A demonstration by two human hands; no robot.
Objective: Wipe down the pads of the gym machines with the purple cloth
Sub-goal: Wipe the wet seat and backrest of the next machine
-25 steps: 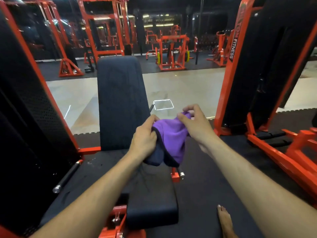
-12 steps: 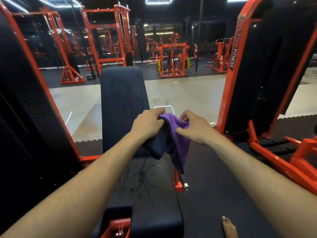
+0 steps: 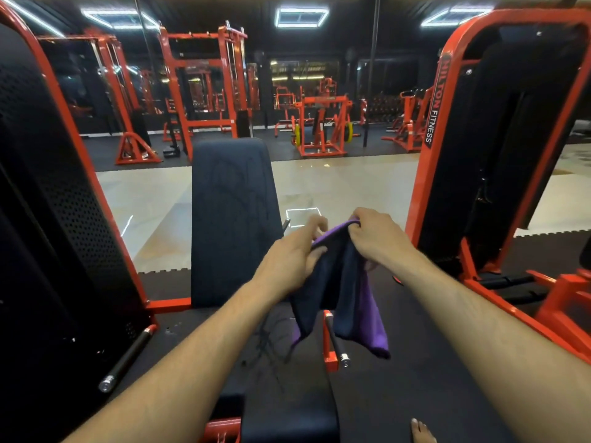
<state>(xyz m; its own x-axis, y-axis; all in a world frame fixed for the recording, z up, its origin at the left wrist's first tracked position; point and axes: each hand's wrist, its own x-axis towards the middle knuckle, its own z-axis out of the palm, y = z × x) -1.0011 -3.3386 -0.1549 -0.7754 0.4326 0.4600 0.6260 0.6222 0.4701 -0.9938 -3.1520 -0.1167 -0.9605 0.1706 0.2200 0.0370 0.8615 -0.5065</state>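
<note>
The person stands at a red machine and holds the purple cloth [image 3: 358,302] in the air with both hands, above the seat pad [image 3: 287,372] and in front of the upright back pad [image 3: 233,219]. The right hand [image 3: 377,238] pinches the upper edge of the cloth with curled fingers. The left hand [image 3: 294,254] holds the other side between thumb and palm, while its fingers are blurred, so I cannot tell exactly how they lie. The cloth hangs down in two folds and touches no pad. On the seat pad there are thin irregular marks, maybe wet streaks or cracks; I cannot say which. I judge the hands are only arranging the cloth now, and wiping of this machine, at least of the back pad, is not finished, and other machines [image 3: 319,129] wait behind
</note>
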